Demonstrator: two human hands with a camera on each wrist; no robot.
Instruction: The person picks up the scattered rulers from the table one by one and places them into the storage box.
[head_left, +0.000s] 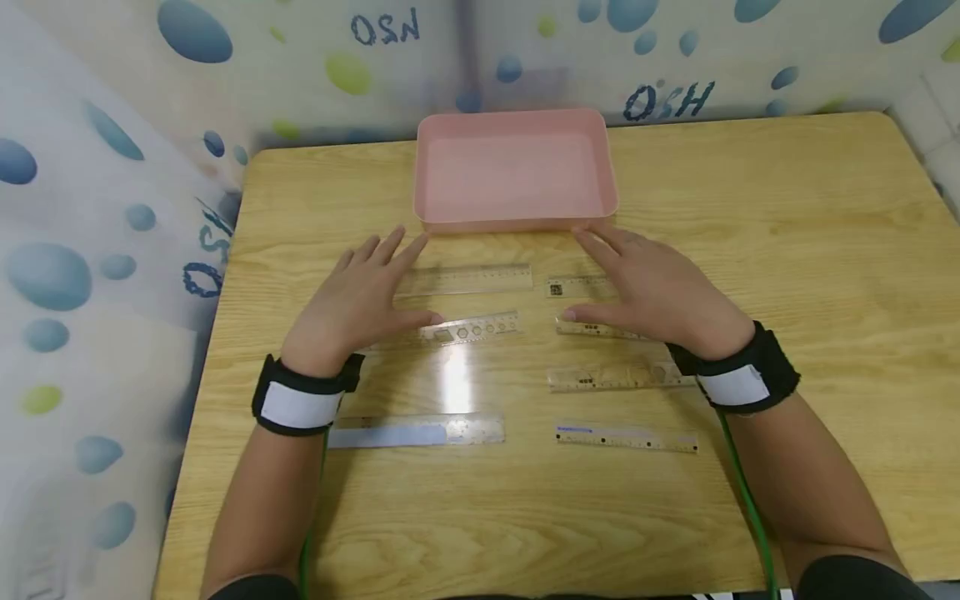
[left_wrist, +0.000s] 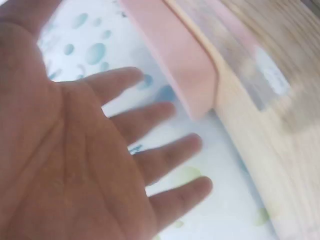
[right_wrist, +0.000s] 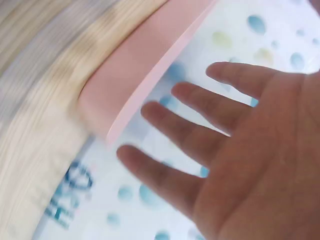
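Observation:
My left hand (head_left: 352,304) is held over the left group of rulers, fingers spread and holding nothing. Beneath or beside it lie a clear ruler (head_left: 480,279) and a clear ruler with cut-out shapes (head_left: 480,329). Nearer me is a wider clear ruler with a bluish strip (head_left: 420,433), partly behind the left wristband. My right hand (head_left: 663,287), also spread and holding nothing, covers parts of a ruler with a square code (head_left: 570,287) and a narrow ruler (head_left: 592,328). Below it are a patterned ruler (head_left: 600,378) and a ruler with blue print (head_left: 626,437).
A shallow pink tray (head_left: 517,171) stands at the table's back edge, just beyond the fingertips. Behind and left of the wooden table (head_left: 787,208) hangs a spotted curtain (head_left: 285,67). Green cables (head_left: 742,483) run from both wristbands along the forearms.

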